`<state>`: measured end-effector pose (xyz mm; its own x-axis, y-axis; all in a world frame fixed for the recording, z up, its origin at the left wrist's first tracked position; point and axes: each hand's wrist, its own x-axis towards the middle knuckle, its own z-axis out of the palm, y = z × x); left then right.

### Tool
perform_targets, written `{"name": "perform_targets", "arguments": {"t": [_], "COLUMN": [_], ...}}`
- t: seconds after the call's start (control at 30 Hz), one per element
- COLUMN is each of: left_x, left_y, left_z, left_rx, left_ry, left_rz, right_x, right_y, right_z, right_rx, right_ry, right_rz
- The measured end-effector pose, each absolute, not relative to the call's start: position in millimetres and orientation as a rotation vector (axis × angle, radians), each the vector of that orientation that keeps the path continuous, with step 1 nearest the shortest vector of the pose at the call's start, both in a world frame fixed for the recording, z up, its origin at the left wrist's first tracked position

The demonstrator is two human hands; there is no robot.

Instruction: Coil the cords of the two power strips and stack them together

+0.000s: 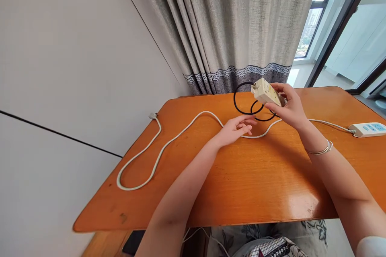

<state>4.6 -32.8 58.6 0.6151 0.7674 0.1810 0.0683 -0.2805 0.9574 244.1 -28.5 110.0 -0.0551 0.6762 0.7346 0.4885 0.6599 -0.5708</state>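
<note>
My right hand (288, 109) covers the back end of the cream adapter (266, 92), so where its black cord (245, 100) joins is hidden. The power strip (368, 129) near the table's (241, 184) right edge runs out of frame. Its label print's too small to read.

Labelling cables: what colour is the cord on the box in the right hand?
Black cord, looped below the cream box; clearest in head view.

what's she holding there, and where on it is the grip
The right hand holds a cream-coloured box-shaped device by its near end, lifted off the table. The left hand holds nothing, resting open by the white cable.
</note>
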Motion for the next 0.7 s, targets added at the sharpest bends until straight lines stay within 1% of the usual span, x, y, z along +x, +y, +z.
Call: {"name": "perform_targets", "arguments": {"t": [0.2, 0.33, 0.47, 0.57, 0.7], "left_x": [4, 5, 19, 25, 11], "left_y": [-29, -31, -41, -42, -26], "left_z": [61, 59, 52, 48, 54], "left_rx": [1.466, 1.344, 1.250, 1.215, 1.110], "left_ry": [0.592, 0.574, 0.539, 0.590, 0.803], "left_rz": [0.888, 0.802, 0.639, 0.753, 0.937], "right_x": [242, 236, 223, 218, 231], "right_y": [-48, -55, -71, -82, -81], "right_z": [123, 127, 129, 130, 134], "right_rx": [-0.805, -0.748, -0.774, -0.840, -0.911], "right_ry": [-1.590, -1.563, -1.591, -1.624, -1.623], "right_rz": [0.443, 0.501, 0.490, 0.444, 0.290]}}
